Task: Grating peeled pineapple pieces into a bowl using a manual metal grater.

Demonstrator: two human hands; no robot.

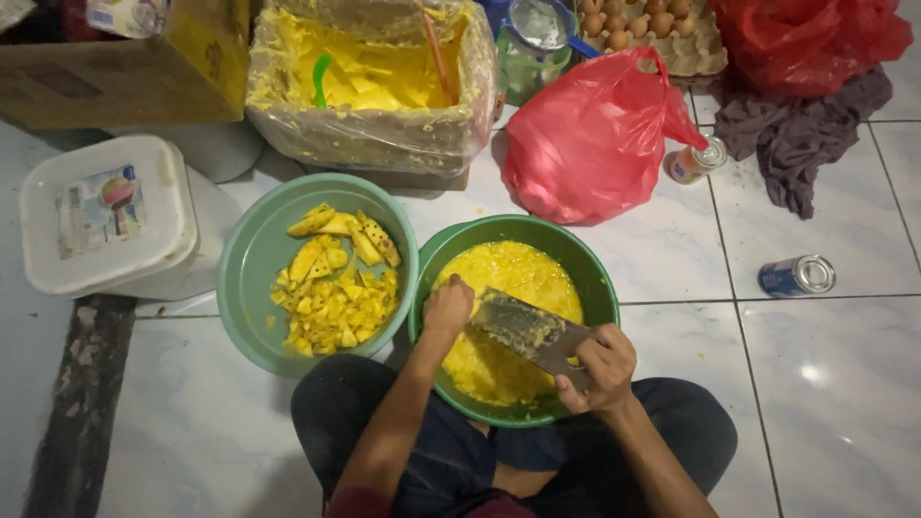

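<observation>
**Grating over green basin, seated on tiled floor**

The white tiled floor (815,384) carries all items. A plastic-lined box of yellow paste (369,86) stands at the top, a white lidded tub (101,216) at left, a red plastic bag (590,139) beside the box. Two green basins sit touching: the left basin (245,278) holds yellow fruit chunks (336,283); the right basin (590,264), between the person's knees, holds grated yellow pulp (513,273). A metal grater (528,331) lies tilted across the pulp. The right hand (600,369) is closed around the grater's lower end. The left hand (448,307) is curled, fingers pressed at the grater's upper end; its contents are hidden. A blue can (798,276) lies well apart at right.
</observation>
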